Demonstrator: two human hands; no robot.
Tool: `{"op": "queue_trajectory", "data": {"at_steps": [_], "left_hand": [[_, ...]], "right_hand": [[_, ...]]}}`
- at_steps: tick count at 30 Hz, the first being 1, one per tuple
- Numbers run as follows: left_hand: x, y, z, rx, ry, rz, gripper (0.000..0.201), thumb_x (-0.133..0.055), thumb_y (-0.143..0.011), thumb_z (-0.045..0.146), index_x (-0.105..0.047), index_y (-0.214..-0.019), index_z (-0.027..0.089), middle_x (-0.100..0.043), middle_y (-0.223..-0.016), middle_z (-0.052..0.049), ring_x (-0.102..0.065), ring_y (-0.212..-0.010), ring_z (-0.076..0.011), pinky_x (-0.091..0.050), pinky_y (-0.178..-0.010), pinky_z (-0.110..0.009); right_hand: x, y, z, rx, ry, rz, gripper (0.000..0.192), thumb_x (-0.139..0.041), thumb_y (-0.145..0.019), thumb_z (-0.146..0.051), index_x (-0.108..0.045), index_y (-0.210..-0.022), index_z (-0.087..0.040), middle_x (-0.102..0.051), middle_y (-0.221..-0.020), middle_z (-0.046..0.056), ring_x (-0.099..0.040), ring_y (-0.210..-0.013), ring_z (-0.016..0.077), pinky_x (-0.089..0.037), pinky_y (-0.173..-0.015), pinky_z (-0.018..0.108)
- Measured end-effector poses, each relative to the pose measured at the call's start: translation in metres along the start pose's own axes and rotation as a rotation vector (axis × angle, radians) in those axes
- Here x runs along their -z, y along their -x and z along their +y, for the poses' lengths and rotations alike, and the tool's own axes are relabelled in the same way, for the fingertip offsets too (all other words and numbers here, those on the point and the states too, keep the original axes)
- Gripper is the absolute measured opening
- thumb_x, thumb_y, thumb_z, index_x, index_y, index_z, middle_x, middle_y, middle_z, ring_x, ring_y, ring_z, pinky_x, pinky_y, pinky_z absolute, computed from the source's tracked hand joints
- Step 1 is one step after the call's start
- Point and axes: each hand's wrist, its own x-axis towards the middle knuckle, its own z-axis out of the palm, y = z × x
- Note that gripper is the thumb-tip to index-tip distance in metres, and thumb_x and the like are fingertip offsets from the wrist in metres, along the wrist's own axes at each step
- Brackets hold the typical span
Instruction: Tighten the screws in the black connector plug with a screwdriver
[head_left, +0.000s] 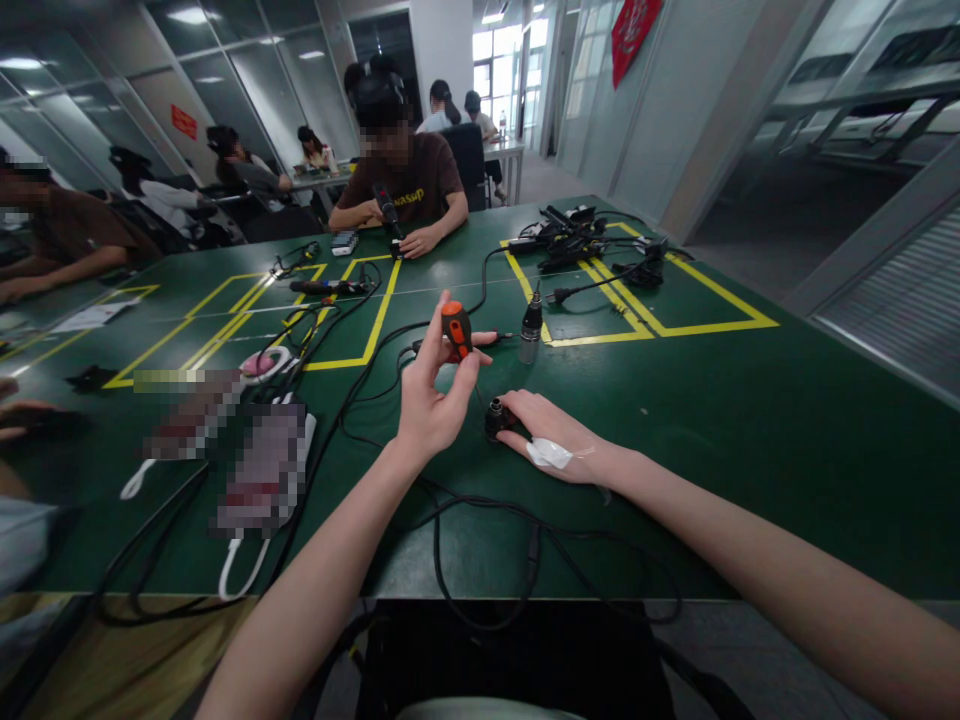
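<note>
My left hand (pixel 436 395) grips a screwdriver (pixel 456 330) by its orange and black handle, thumb on one side and fingers on the other. Its thin shaft slants down toward a small black cylindrical part (pixel 495 418) on the green table. Whether the tip touches that part I cannot tell. Around the part's right side close the fingers of my right hand (pixel 541 430), pressing it to the tabletop; a white patch is taped on this hand. Just beyond stands an upright dark tool with a clear lower body and a pointed bit (pixel 531 330).
Black cables (pixel 480 505) loop across the green table (pixel 720 460). Two phones (pixel 262 465) with white straps lie at left. A heap of black corded parts (pixel 570 235) sits at the back right among yellow tape outlines. Across the table, a co-worker (pixel 405 180) handles a black tool.
</note>
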Motion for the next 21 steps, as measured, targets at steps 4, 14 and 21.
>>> {"op": "queue_trajectory", "data": {"at_steps": [4,14,21], "left_hand": [[0.0,0.0,-0.002,-0.013,-0.044,0.004,0.053,-0.058,-0.108,0.034,-0.048,-0.159,0.024,-0.081,-0.115,-0.009,-0.076,-0.092,-0.0169,-0.063,-0.086,-0.031],[0.0,0.001,-0.01,-0.041,-0.135,0.057,0.064,-0.059,-0.107,0.038,-0.037,-0.166,0.028,-0.075,-0.114,-0.008,-0.069,-0.09,-0.0166,-0.062,-0.08,-0.029],[0.0,-0.001,-0.006,-0.075,-0.069,0.03,0.064,-0.055,-0.109,0.032,-0.031,-0.167,0.034,-0.075,-0.131,-0.01,-0.075,-0.095,-0.0166,-0.063,-0.082,-0.029]], "right_hand": [[0.001,0.0,-0.001,0.005,0.009,-0.006,0.02,-0.064,-0.101,-0.022,-0.062,-0.121,-0.019,-0.072,-0.112,0.013,-0.068,-0.103,0.0307,-0.056,-0.092,0.047],[0.0,0.0,0.001,0.009,-0.001,0.001,0.022,-0.063,-0.101,-0.023,-0.062,-0.123,-0.019,-0.072,-0.112,0.014,-0.068,-0.102,0.0306,-0.057,-0.091,0.048],[0.0,0.0,0.001,0.014,0.006,0.006,0.021,-0.064,-0.101,-0.023,-0.063,-0.122,-0.02,-0.073,-0.112,0.013,-0.068,-0.103,0.0311,-0.057,-0.091,0.048]]}}
